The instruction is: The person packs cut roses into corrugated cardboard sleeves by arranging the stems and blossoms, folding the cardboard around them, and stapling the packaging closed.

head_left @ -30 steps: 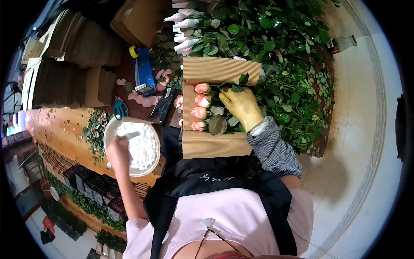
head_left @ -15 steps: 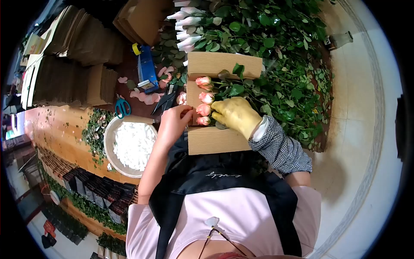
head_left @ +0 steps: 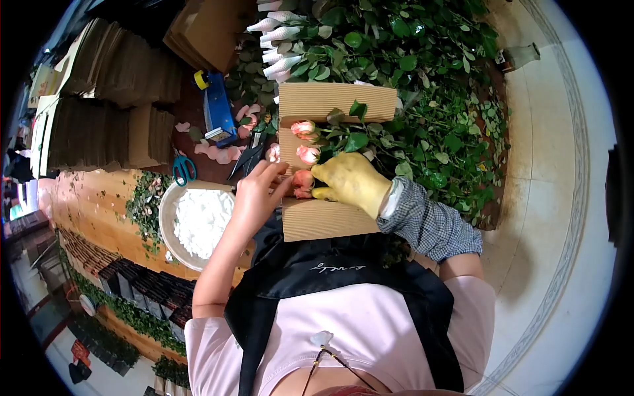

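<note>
Tabletop point(head_left: 210, 173) bears scissors point(head_left: 184, 169) and leafy stems point(head_left: 429, 132) around both hands point(head_left: 257, 193) point(head_left: 351, 181), grip on roses point(head_left: 303, 178) unclear

Pale floor tiles point(head_left: 545, 204) are shining on the right, and a soft shadow point(head_left: 518, 257) is lying there. Orange wood point(head_left: 99, 208) is showing on the left, and a bright patch point(head_left: 28, 200) is glowing beyond.

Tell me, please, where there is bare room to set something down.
A small patch of dark tabletop lies bare between the teal scissors and black tool; the pale floor right of the leafy stems is more open. Around the roses, the left hand and gloved right hand leave little room.
</note>
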Demonstrator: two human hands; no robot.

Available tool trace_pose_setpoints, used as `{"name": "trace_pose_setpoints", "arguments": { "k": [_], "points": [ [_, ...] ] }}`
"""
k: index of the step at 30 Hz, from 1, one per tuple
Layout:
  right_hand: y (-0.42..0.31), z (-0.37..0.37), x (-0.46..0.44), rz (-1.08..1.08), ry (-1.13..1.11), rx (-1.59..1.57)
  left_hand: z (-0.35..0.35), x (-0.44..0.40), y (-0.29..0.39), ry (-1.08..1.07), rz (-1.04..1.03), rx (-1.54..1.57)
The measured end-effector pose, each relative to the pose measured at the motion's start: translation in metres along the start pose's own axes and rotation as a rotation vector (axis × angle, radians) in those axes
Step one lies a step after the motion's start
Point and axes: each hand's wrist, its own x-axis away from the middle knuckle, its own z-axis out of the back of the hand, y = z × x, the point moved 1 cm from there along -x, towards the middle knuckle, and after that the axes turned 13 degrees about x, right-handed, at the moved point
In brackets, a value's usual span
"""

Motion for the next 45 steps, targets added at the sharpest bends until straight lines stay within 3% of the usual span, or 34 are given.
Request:
{"name": "trace_pose_setpoints", "arguments": {
  "k": [1,2,4,5,8,12,14,15,18,22,24,29,31,32,34,36,38,40,45],
  "points": [
    [0.002,0.006,0.003,0.022,-0.018,-0.005,0.004,-0.006,0.005,-0.008,-0.135,-0.15],
    [0.002,0.014,0.005,0.024,-0.017,0.001,0.005,-0.012,0.004,-0.003,-0.138,-0.149],
    [0.003,0.03,0.008,-0.174,0.137,-0.086,0.006,-0.024,0.0,0.114,-0.022,-0.108],
    [0.002,0.037,0.007,-0.268,0.223,-0.051,0.005,-0.029,-0.004,0.14,0.002,-0.041],
    [0.015,0.005,-0.008,-0.39,0.146,0.251,0.0,-0.034,-0.006,0.127,-0.015,0.021],
    [0.017,-0.001,-0.019,-0.37,0.131,0.297,-0.001,-0.024,-0.004,0.102,-0.001,0.005],
    [0.025,0.012,-0.01,-0.17,0.109,0.072,0.003,-0.017,-0.016,0.127,0.065,0.085],
    [0.03,0.01,-0.007,-0.181,0.064,-0.018,0.004,-0.014,-0.019,0.147,0.105,0.137],
    [0.031,0.01,-0.012,-0.205,0.103,0.002,0.0,-0.008,-0.026,0.035,0.395,0.428],
    [0.032,0.002,-0.025,-0.22,0.086,0.135,-0.011,0.001,-0.025,-0.023,0.361,0.318],
    [0.03,-0.003,-0.026,-0.178,0.086,0.152,-0.012,0.007,-0.019,-0.029,0.46,0.437],
    [0.026,-0.002,-0.014,-0.078,0.141,0.157,-0.013,0.013,-0.025,0.03,0.44,0.613],
    [0.028,-0.007,-0.013,-0.071,0.144,0.152,-0.004,0.003,-0.007,-0.007,0.169,-0.071],
    [0.029,-0.008,-0.014,-0.062,0.147,0.144,-0.005,-0.002,-0.003,0.117,0.065,-0.068],
    [0.025,0.0,-0.018,-0.088,0.061,0.163,0.001,-0.023,0.005,0.103,-0.328,-0.248],
    [0.02,0.009,-0.017,-0.108,0.025,0.202,-0.006,-0.039,0.018,-0.098,-0.554,-0.325],
    [0.019,0.012,-0.015,-0.128,0.036,0.194,-0.02,-0.038,0.006,-0.155,-0.535,-0.4],
    [0.011,0.027,-0.012,-0.232,0.215,0.188,-0.023,-0.033,0.003,-0.111,-0.498,-0.438],
    [0.011,0.001,-0.047,-0.317,0.169,0.48,-0.025,-0.028,-0.001,-0.116,-0.466,-0.414]
  ]
}}
